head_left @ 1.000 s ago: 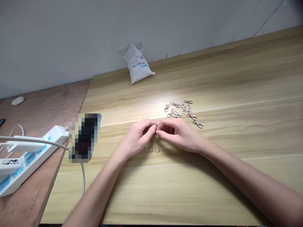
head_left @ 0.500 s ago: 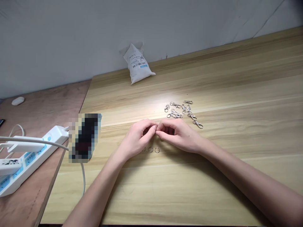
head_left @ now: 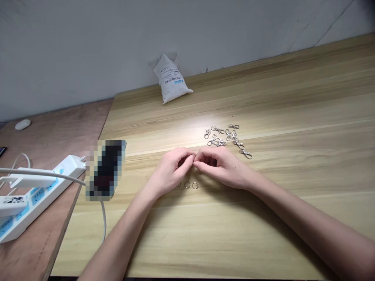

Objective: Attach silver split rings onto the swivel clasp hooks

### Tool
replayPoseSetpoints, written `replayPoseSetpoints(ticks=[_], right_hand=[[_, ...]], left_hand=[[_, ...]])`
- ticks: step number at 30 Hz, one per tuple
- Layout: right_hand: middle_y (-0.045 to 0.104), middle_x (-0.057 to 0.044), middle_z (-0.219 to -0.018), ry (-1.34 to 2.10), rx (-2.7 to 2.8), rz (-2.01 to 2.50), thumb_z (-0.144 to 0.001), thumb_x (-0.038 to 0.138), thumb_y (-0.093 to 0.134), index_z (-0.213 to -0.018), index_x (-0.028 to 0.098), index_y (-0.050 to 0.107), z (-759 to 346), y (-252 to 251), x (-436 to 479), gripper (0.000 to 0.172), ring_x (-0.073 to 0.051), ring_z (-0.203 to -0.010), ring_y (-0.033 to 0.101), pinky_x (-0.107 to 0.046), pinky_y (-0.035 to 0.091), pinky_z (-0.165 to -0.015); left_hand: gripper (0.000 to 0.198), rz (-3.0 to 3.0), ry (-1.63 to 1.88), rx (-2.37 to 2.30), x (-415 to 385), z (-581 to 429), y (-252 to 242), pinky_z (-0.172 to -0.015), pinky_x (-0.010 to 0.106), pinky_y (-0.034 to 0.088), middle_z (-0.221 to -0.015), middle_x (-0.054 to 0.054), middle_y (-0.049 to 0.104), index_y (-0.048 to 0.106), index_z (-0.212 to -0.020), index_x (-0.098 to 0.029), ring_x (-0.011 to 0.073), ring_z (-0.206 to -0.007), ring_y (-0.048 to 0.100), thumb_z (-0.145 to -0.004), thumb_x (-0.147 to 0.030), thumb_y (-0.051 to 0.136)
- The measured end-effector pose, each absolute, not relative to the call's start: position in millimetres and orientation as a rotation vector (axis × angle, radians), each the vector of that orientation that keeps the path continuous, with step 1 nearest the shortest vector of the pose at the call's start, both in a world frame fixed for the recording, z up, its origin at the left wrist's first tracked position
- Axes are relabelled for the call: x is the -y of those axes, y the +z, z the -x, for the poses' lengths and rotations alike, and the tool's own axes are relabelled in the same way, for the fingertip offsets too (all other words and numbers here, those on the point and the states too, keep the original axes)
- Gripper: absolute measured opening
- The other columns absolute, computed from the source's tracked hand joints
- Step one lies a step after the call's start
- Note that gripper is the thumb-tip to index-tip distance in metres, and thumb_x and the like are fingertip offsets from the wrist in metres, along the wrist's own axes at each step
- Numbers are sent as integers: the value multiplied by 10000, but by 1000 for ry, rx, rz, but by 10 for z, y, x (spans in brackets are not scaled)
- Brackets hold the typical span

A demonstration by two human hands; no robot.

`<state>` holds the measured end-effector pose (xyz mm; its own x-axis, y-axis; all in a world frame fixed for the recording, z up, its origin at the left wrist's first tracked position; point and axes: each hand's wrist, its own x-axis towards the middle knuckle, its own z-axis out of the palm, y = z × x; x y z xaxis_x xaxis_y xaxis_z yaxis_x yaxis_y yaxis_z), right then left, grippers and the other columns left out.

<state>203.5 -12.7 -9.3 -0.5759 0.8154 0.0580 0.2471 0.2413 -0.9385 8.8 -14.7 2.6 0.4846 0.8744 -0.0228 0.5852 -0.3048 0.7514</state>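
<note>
Barely moved, the hands meet at pinched fingertips, fingers curled inward.

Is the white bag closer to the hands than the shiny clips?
No, the swivel clasps lie near the right hand, while the parcel bag sits farther back by the wall.

The table bears clasps; before them, rings; behind-left, a bag; left, a pixelated device.

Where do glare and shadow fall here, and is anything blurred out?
Head view: bright glare on the wooden table near the metal clips; head view: darker shadow beneath the right forearm; head view: blocky pixelation masks a dark object on the left.
</note>
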Motion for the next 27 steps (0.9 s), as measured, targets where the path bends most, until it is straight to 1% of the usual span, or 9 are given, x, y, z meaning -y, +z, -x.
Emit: replayPoseSetpoints(ticks=[4, 12, 17, 23, 27], right_hand=[[543, 23, -690, 1332, 1967, 970, -929, 248, 536, -778, 175, 583, -2046, -83, 130, 173, -101, -614, 459, -234, 362, -576], [527, 21, -688, 1351, 1955, 979, -948, 284, 520, -784, 175, 580, -2055, -53, 121, 205, -107, -618, 442, -240, 352, -578], [572, 9, -716, 1401, 1937, 1009, -961, 314, 508, -817, 172, 594, -2063, -48, 114, 219, -111, -632, 470, -245, 361, -582], [578, 8, -719, 1400, 1928, 1003, -958, 307, 516, -786, 172, 582, -2061, -43, 116, 228, -108, -635, 476, -246, 364, -585], [557, 18, -681, 1408, 1891, 997, -952, 298, 526, -804, 166, 598, -2054, -48, 117, 212, -102, -603, 463, -244, 361, -566]], left_hand=[[226, -2029, 515, -1205, 147, -92, 33, -746, 280, 422, -861, 26, 651, 638, -892, -175, 158, -800, 571, -972, -251, 441], [232, -2022, 511, -1203, 149, -92, 46, -759, 281, 425, -887, 32, 664, 643, -888, -170, 161, -823, 580, -973, -248, 442], [225, -2029, 506, -1200, 155, -100, 44, -761, 285, 427, -893, 39, 669, 651, -905, -167, 165, -830, 581, -970, -239, 448], [225, -2023, 513, -1189, 149, -90, 39, -783, 283, 430, -926, 43, 674, 646, -897, -170, 169, -866, 591, -974, -246, 448], [217, -2022, 520, -1191, 149, -91, 41, -763, 279, 429, -909, 39, 671, 649, -918, -167, 159, -833, 585, -973, -241, 453]])
